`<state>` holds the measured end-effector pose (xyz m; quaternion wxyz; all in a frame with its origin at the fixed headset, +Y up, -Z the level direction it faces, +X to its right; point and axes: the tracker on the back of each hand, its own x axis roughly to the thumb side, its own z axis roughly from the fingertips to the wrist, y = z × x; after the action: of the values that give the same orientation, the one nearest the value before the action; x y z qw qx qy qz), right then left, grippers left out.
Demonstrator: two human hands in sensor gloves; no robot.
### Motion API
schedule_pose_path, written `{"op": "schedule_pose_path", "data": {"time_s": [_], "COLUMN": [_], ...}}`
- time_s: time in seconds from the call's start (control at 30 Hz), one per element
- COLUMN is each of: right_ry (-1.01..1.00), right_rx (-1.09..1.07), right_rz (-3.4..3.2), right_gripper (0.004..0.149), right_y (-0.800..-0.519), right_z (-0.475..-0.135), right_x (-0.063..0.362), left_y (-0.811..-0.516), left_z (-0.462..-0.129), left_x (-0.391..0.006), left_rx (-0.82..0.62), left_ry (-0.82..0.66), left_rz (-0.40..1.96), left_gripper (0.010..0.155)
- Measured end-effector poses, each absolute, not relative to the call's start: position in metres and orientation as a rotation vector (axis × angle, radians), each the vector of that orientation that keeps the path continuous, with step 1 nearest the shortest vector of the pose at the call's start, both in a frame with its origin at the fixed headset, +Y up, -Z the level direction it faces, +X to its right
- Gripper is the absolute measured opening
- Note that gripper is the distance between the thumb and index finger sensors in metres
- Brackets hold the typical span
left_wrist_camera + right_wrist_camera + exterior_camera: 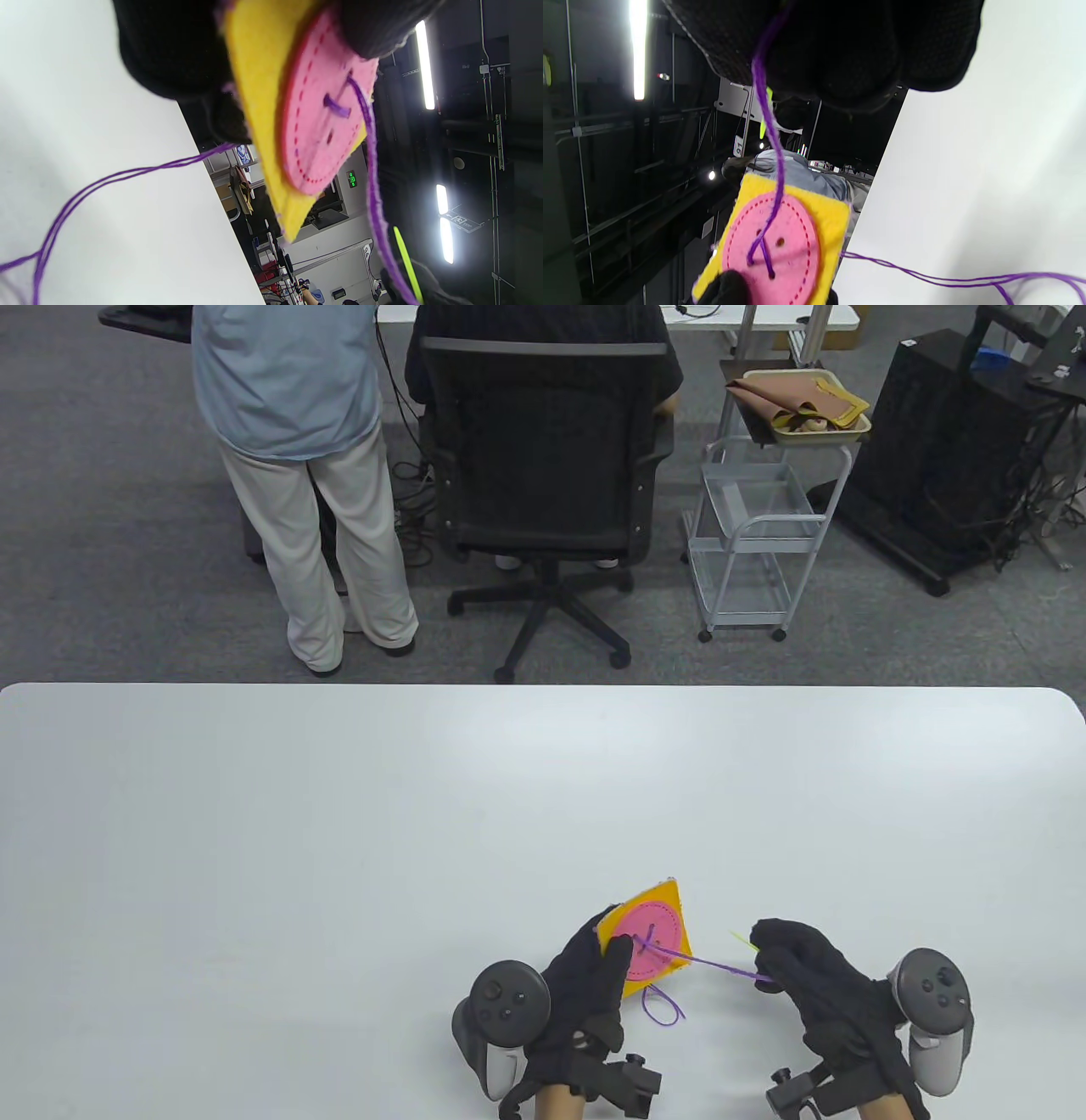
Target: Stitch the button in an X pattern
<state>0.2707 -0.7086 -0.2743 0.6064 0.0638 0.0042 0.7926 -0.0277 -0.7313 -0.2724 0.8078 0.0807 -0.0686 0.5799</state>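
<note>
I count one yellow felt square point(657, 899) with one pink button point(649, 943) on it, held tilted above the white table point(339, 831) near its front edge. My left hand point(585, 984) pinches the square's edge, thumb on the button. My right hand point(806, 971) grips one yellow-green needle point(744, 941) and the purple thread point(713, 964), drawn taut from the button. One stitch crosses two holes; two more holes show. I can read no lettering on them
</note>
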Motion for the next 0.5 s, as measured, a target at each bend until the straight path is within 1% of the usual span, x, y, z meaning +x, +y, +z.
{"op": "schedule_pose_path", "data": {"time_s": [0.27,0.5], "right_ry": [0.044,0.066], "right_rx": [0.254,0.278], "right_rz": [1.934,1.987], "right_gripper": [0.038,0.040], "right_y": [-0.710,-0.713], "right_z": [-0.272,-0.271], "right_x": [0.254,0.248], "left_y": [-0.728,-0.727], "left_z": [-0.271,-0.270], "left_x": [-0.016,-0.010], "left_rx": [0.155,0.146], "left_ry": [-0.196,-0.219], "left_rz": [1.213,1.185], "left_gripper": [0.046,0.046]}}
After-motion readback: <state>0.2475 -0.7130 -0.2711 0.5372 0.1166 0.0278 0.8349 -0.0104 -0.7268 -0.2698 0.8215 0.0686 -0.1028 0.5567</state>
